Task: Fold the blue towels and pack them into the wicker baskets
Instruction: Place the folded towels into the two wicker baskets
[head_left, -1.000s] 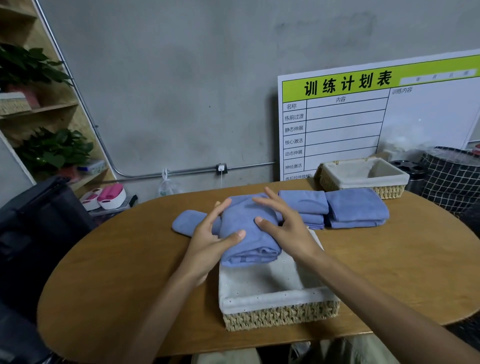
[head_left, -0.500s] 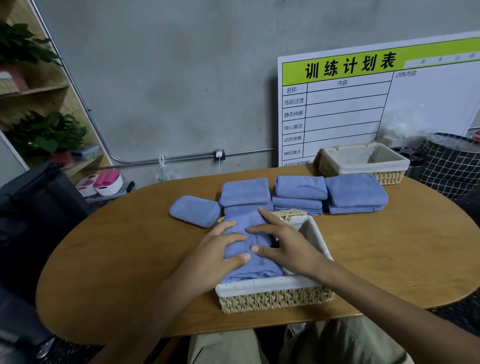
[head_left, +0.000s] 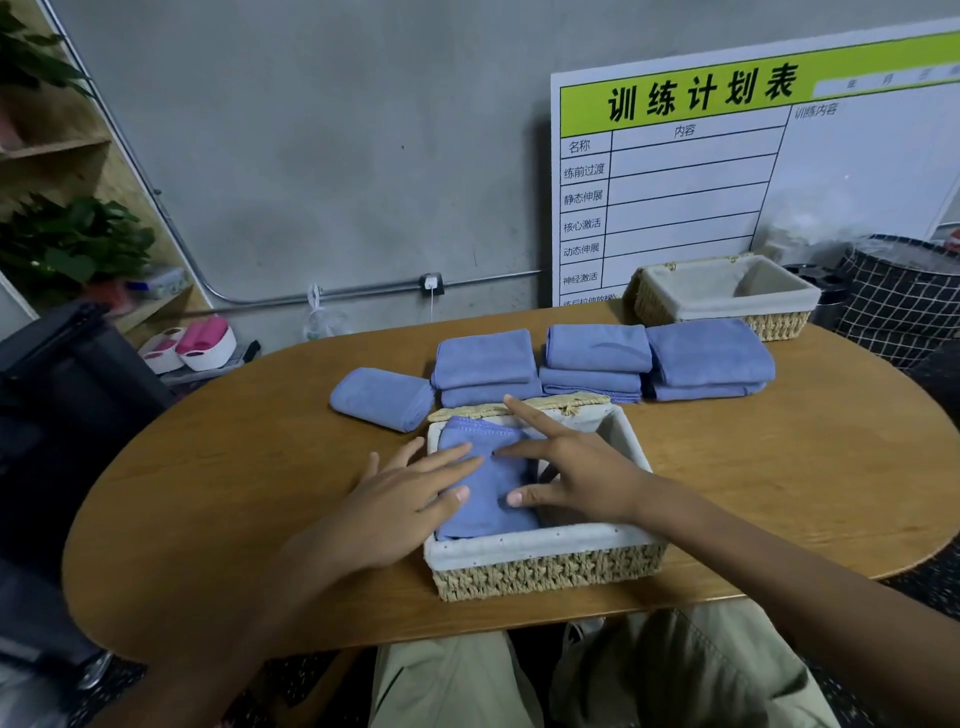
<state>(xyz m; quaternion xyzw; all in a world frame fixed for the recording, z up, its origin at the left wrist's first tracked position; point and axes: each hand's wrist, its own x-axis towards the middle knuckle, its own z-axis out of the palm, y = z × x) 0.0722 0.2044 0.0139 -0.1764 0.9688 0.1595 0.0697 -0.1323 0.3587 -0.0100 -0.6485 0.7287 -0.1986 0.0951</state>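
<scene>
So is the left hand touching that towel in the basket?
Touching. The head view shows the left hand lying flat on the towel in the basket.

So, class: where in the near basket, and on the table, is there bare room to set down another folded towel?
Near basket: bare liner right of the packed towel, under the right hand. Table: bare wood right of it. Crowded: behind it, towel stacks.

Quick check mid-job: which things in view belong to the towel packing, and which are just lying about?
Job: near basket, towel inside it under both hands (left, right), folded towels on table, far basket.
Bystanders: schedule board, plants, checked bin.
</scene>
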